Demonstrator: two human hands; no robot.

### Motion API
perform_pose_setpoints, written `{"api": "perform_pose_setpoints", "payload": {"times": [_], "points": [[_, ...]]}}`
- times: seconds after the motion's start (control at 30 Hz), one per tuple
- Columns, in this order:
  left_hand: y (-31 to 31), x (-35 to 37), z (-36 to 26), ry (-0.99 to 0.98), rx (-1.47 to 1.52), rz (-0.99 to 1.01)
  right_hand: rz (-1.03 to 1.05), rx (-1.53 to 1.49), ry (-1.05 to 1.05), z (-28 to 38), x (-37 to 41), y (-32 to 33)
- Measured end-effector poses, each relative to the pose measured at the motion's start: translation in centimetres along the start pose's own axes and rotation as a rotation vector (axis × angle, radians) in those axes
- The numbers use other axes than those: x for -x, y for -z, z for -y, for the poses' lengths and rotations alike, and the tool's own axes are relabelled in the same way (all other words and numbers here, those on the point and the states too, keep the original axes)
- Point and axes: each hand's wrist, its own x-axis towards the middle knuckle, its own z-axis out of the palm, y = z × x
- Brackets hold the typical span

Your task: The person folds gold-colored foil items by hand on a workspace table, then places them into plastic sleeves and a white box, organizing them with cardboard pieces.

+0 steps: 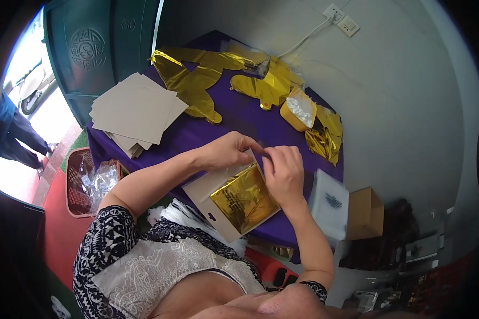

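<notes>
A: Where does the gold foil packet [245,199] lie from the fingers?

B: We see it flat on the near part of the desk [239,117], just below both hands and towards the person's body. The left hand [229,151] and the right hand [285,170] meet at its far corner, so the rest of the packet runs back from the fingertips.

A: And its axis?

B: The foil sits on a grey backing card [205,194]. The card's bare strip, with a hang hole, lies on the left-forearm side. We read the long axis as running from that strip up to the corner under the hands. Neither hand is clearly nearer, since both are on the corner.

A: State of the fingers?

B: In both hands they are curled and pressed together, pinching that corner. A small dark item sits between the two sets of fingertips, and we cannot tell what it is.

A: What else is obscured?

B: The hands cover the corner itself. Farther off, the cardboard sheets [135,111], the gold foil cut-outs [191,80] and a yellow tub [299,109] lie well apart from the packet. The lens bends the picture's margins.
</notes>
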Motion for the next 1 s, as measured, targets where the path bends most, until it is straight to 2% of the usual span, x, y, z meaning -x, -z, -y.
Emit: {"api": "perform_pose_setpoints", "payload": {"times": [0.33,0.43,0.53,0.63,0.67,0.7,0.77,0.83,0.87,0.93,0.97,1.0], "points": [[-1.4,0.8,-1.1,-0.155,-0.252,0.019,0.06,0.264,0.019,2.3,-0.9,0.5],[-1.6,1.1,-1.1,-0.172,-0.27,0.028,0.041,0.233,0.015,2.0,-1.0,0.4],[-1.5,1.9,-2.0,-0.138,-0.247,0.015,-0.016,0.074,-0.077,1.6,-1.0,0.5],[-1.0,2.6,-2.0,-0.122,-0.213,0.012,-0.077,-0.222,-0.389,1.8,-0.8,0.8],[-0.7,2.8,-1.8,-0.118,-0.173,-0.001,-0.155,-0.205,-0.435,0.9,-0.4,0.5],[-0.4,3.1,-1.4,-0.115,-0.133,-0.014,-0.171,-0.202,-0.583,0.0,-0.1,0.6],[0.2,3.9,-1.2,-0.103,-0.012,-0.062,-0.234,-0.533,-0.831,-2.6,0.9,1.3],[0.8,5.2,-1.5,-0.084,0.156,-0.134,-0.447,-1.14,-0.923,-4.3,1.9,2.5],[1.4,5.8,-2.0,-0.047,0.139,-0.168,-0.533,-1.436,-0.975,-4.5,2.5,3.9],[2.7,6.4,-1.0,-0.087,0.164,-0.221,-0.715,-1.602,-1.088,-5.5,4.2,6.1],[3.3,6.9,-0.5,-0.108,0.178,-0.248,-0.848,-1.716,-0.957,-7.9,6.8,6.5],[3.8,7.5,-0.4,-0.13,0.253,-0.253,-0.849,-1.982,-0.75,-10.7,9.9,7.5]]}}
